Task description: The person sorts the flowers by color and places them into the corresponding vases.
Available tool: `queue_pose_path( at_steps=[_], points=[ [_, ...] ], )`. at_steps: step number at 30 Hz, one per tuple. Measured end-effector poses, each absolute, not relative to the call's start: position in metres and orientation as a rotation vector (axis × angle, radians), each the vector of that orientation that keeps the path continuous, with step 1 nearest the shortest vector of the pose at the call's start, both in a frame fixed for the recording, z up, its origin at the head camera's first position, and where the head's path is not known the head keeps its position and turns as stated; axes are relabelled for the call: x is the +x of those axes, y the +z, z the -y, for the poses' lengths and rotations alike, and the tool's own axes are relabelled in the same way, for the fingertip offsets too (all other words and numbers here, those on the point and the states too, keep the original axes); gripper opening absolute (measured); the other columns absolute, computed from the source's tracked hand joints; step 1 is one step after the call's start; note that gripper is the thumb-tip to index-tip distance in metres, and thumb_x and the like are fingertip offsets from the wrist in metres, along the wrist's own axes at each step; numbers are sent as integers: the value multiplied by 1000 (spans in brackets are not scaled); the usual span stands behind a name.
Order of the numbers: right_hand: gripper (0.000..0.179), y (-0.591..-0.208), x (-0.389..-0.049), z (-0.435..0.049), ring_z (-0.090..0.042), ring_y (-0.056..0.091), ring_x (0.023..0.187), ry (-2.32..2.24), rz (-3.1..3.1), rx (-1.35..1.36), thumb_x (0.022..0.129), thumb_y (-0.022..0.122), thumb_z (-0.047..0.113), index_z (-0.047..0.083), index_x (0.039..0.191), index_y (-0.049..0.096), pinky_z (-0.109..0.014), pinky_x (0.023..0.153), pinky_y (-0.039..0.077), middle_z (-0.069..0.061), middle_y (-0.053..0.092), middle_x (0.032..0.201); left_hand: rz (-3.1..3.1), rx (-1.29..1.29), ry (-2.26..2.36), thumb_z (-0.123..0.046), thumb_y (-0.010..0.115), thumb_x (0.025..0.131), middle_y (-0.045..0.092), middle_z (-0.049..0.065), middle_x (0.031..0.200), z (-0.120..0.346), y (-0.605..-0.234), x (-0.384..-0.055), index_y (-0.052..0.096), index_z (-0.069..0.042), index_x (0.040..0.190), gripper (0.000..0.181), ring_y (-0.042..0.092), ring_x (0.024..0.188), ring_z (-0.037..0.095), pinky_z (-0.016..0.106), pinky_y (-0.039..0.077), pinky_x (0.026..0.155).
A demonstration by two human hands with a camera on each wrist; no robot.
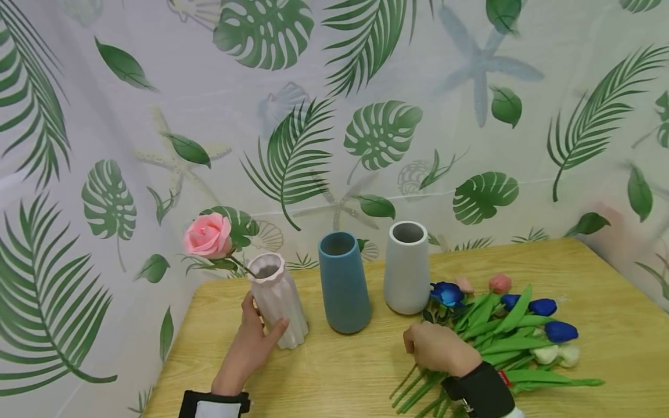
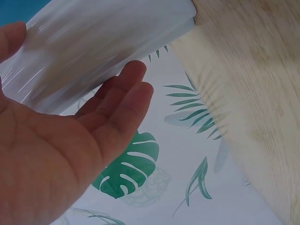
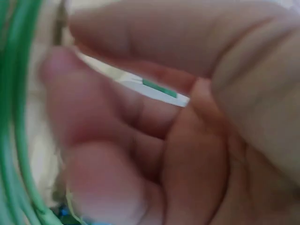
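My left hand (image 1: 256, 342) holds a pale pink fluted vase (image 1: 282, 307), thumb on its near side and fingers round the other. The vase tilts slightly and carries a pink rose (image 1: 208, 235) that leans left. In the left wrist view, the fingers of the left hand (image 2: 103, 117) curve along the glossy vase wall (image 2: 93, 42). On the right, my right hand (image 1: 439, 348) is over a bunch of artificial flowers (image 1: 517, 331), its thumb and forefinger pinching the stem of a blue rose (image 1: 446, 294). The right wrist view of that hand (image 3: 140, 131) is blurred, with green stems (image 3: 16, 117) alongside.
A blue vase (image 1: 345, 284) and a white vase (image 1: 407, 270) stand upright between the hands, towards the back. The bunch includes blue tulips (image 1: 561, 331), white tulips (image 1: 546, 354) and a pink one (image 1: 500, 283). Behind the wooden table (image 1: 334, 371) hangs a leaf-patterned cloth (image 1: 397, 186).
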State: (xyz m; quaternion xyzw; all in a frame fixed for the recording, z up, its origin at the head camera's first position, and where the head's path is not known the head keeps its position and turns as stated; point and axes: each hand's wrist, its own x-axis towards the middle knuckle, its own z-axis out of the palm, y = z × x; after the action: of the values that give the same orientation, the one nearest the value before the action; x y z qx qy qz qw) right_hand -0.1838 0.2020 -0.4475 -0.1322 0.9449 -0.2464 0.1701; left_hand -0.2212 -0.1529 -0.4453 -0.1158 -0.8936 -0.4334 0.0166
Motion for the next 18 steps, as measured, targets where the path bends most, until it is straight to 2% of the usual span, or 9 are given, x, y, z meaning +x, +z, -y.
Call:
queue_pose_path(
  at_steps=[3, 6, 12, 18],
  points=[
    [27, -454, -183, -202, -16, 42, 61, -725, -2720, -461, 86, 59, -13, 10, 73, 60, -37, 60, 35, 0, 51, 68, 2779, -371, -1334, -27, 63, 99, 27, 34, 150, 154, -444, -220, -1, 0, 152, 87, 41, 134, 46, 60, 40, 103],
    [29, -456, -183, -205, -16, 34, 59, -752, -2710, -475, 84, 61, -14, 10, 69, 55, -36, 60, 28, 0, 44, 64, 2771, -385, -1328, -24, 63, 99, 25, 35, 151, 154, -444, -219, 0, 1, 152, 86, 40, 134, 48, 60, 40, 103],
    [32, -456, -182, -213, -19, 40, 65, -714, -2720, -429, 72, 64, -20, 12, 73, 59, -38, 62, 32, 0, 52, 71, 2784, -405, -1289, -22, 62, 99, 25, 34, 151, 154, -442, -219, 0, 1, 152, 85, 42, 131, 47, 59, 42, 102],
    [30, -461, -184, -212, -13, 45, 59, -744, -2736, -609, 78, 66, -14, 14, 71, 60, -32, 57, 36, 6, 53, 68, 2799, -398, -1259, -23, 61, 100, 28, 33, 149, 155, -442, -218, 0, 1, 152, 84, 45, 126, 43, 56, 44, 99]
  ],
)
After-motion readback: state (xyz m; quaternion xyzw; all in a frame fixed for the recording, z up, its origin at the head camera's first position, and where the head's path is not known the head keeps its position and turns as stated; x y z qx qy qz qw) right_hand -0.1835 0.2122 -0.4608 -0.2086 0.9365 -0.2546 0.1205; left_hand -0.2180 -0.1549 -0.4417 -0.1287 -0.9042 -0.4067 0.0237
